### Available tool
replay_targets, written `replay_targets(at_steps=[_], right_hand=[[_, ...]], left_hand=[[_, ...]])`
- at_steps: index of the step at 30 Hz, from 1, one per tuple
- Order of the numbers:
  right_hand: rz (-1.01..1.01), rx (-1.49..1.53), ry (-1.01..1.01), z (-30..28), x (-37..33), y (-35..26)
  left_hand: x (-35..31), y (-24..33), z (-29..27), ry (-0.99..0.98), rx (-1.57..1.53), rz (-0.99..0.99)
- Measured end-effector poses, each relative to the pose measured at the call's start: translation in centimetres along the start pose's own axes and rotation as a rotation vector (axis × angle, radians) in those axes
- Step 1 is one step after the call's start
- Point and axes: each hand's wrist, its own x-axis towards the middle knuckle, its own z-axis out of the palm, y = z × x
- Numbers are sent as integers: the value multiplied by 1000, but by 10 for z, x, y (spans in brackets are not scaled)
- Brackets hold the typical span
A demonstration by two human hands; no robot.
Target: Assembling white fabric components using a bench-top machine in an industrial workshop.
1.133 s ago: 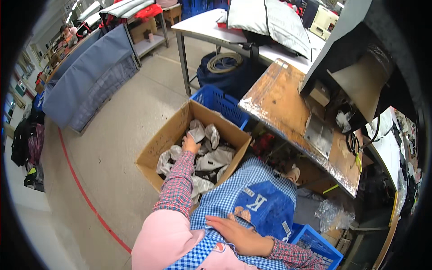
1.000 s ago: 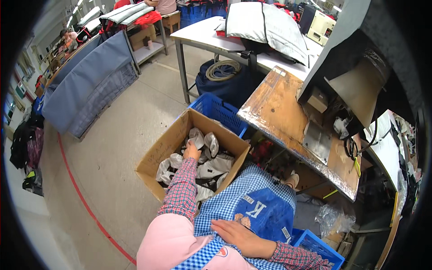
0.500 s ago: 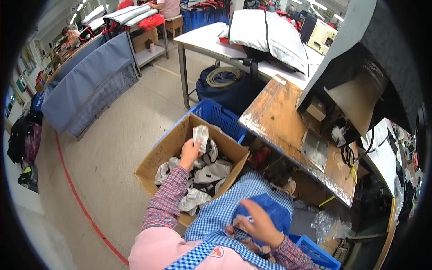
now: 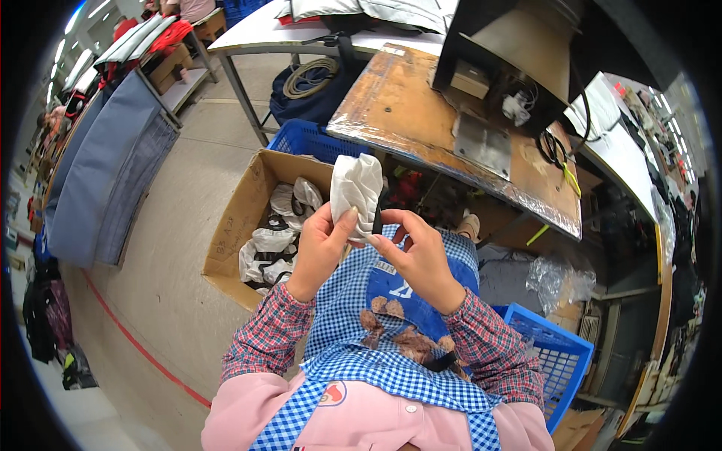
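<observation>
A white fabric piece with a black edge (image 4: pixel 355 184) is held up in front of my lap. My left hand (image 4: pixel 322 244) grips its left side, thumb on the front. At its lower right corner, by the black edge, the fingertips of my right hand (image 4: pixel 420 255) pinch it. Just beyond my left hand stands an open cardboard box (image 4: pixel 233 229), holding several similar white pieces with black trim (image 4: pixel 274 239). Several small brown fuzzy pieces (image 4: pixel 410 342) lie on the blue checked apron (image 4: pixel 338 308) over my lap.
A worn wooden bench (image 4: pixel 398 94) with a metal plate (image 4: pixel 481 146) and a hooded machine (image 4: pixel 519 45) stands ahead right. Blue baskets sit behind the box (image 4: pixel 312 141) and by my right elbow (image 4: pixel 556 342). Clear plastic film (image 4: pixel 560 282) lies below the bench.
My left hand has lifted the white fabric piece out of the box and brought it over my lap. My right hand has come up and taken its lower corner. The view has turned right.
</observation>
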Motion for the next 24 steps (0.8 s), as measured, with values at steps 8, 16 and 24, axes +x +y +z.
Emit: replay_targets(at_steps=[8, 16, 24], right_hand=[[82, 361, -108, -20, -19, 27], [152, 766, -287, -9, -42, 38], [111, 716, -157, 0, -48, 60]], left_hand=[[-17, -2, 6, -286, 113, 90], [-17, -18, 12, -254, -290, -214], [-14, 0, 24, -224, -107, -142]])
